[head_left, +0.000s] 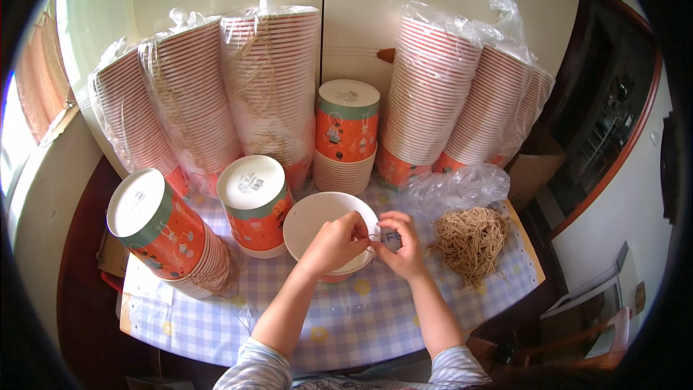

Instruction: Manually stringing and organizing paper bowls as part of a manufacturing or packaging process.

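A white-lined paper bucket [306, 218] stands upright on the table in front of me, its mouth facing up. My left hand [334, 245] is over its mouth, with thumb and fingers pinched together near the right rim. Just outside that rim, my right hand [402, 247] has thumb and fingertips closed at the same spot. A thin brown cord [374, 237] shows between the two hands at the rim; how it passes through the wall is too small to tell. To the right lies a loose heap of tan cords [472, 244].
Upside-down orange and green buckets stand left [173, 235], near left [253, 198] and behind [346, 133]. Tall plastic-wrapped bucket stacks [271, 87] line the back on both sides. A crumpled clear bag [458, 186] lies behind the cords. A checked cloth [289, 318] covers the table.
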Demonstrator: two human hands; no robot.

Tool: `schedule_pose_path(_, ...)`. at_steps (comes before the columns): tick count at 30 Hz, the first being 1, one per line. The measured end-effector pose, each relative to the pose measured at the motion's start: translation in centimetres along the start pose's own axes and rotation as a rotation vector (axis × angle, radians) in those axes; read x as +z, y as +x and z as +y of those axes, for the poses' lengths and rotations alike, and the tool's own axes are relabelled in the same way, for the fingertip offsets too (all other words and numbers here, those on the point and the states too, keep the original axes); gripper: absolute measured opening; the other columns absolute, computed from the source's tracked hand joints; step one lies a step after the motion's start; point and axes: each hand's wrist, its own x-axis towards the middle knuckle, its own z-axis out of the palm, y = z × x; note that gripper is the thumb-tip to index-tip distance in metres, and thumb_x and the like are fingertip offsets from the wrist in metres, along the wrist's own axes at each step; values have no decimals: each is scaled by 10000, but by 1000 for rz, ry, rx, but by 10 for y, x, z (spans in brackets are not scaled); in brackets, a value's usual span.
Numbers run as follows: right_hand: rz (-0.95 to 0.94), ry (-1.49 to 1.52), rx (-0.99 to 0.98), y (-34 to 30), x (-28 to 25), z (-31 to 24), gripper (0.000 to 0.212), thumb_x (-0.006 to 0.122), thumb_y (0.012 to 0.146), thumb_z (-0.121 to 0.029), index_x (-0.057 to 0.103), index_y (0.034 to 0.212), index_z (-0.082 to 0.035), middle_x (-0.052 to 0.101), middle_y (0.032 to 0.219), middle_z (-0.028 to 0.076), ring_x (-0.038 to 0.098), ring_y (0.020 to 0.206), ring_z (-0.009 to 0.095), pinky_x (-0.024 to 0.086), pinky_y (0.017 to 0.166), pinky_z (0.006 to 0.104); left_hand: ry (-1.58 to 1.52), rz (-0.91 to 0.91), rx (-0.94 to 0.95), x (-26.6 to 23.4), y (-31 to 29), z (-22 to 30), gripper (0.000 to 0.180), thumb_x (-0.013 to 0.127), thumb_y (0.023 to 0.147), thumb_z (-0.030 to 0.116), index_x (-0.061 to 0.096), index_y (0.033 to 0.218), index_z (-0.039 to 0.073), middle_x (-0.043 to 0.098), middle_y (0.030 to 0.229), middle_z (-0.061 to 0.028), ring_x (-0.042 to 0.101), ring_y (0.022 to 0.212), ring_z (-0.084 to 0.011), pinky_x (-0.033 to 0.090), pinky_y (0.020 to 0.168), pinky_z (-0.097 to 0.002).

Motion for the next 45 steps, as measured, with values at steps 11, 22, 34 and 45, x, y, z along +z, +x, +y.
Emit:
schedule_pose_path(11, -165, 30, 103, -2, -1, 2, 201, 706, 686, -56, 594, 852, -72, 619, 881, 36, 551, 852, 193, 407, 818, 318, -26, 7, 56, 2, 1, -7, 172, 649, 726, 107, 545, 819, 7, 626, 722, -111, 625, 683, -204, 485, 604, -294)
schedule_pose_path(22, -83, 342, 347, -8, 2, 7, 193, 698, 714, -55, 574, 861, -48, 606, 810, 28, 555, 792, 112, 433, 752, 255, 57, 22, 5, 0, 0, -9, 175, 643, 719, 135, 591, 819, 1, 637, 755, -122, 630, 688, -228, 493, 623, -311)
schedule_pose_path(34, -109, 418, 347, -7, 2, 10, 202, 664, 744, -18, 534, 896, -45, 561, 865, 18, 516, 822, 98, 421, 761, 236, 396, -72, 0, 3, -2, -11, 173, 658, 662, 206, 675, 796, 99, 636, 686, -91, 623, 633, -235, 493, 597, -332)
schedule_pose_path(45, -91, 451, 338, -9, 3, 14, 209, 672, 746, -35, 531, 901, -40, 571, 865, 32, 532, 821, 107, 427, 758, 239, 253, 72, 27, 5, -1, -14, 114, 590, 693, 124, 670, 770, 101, 636, 682, -99, 626, 637, -273, 499, 594, -359)
